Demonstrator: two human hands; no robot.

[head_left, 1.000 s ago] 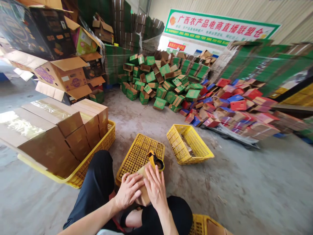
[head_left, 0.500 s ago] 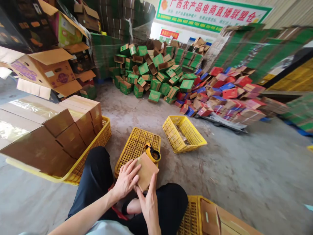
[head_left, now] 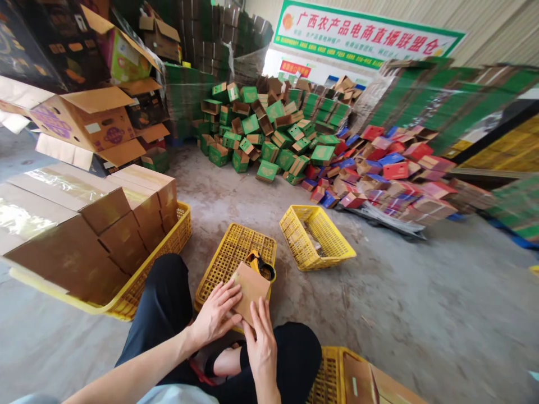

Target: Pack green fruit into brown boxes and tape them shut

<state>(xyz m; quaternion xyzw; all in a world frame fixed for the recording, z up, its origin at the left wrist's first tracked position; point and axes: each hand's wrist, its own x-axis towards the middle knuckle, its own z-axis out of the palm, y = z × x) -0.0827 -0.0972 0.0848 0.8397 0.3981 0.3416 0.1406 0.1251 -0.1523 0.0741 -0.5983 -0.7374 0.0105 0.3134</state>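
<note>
The right hand is now laying its fingers on the near right side of the small box rather than spanning its near edge, so the grip is probably being adjusted. The left hand is covering the left side; both hands' fingers are grasping the box between them. Just beyond the fingers, a tape dispenser is sitting on a yellow crate. Left of them, a large basket is holding taped cartons; beyond and rightward, a smaller basket is containing something unclear.

Head-worn view, facing forward and down; left hand, right hand near; banner far.
</note>
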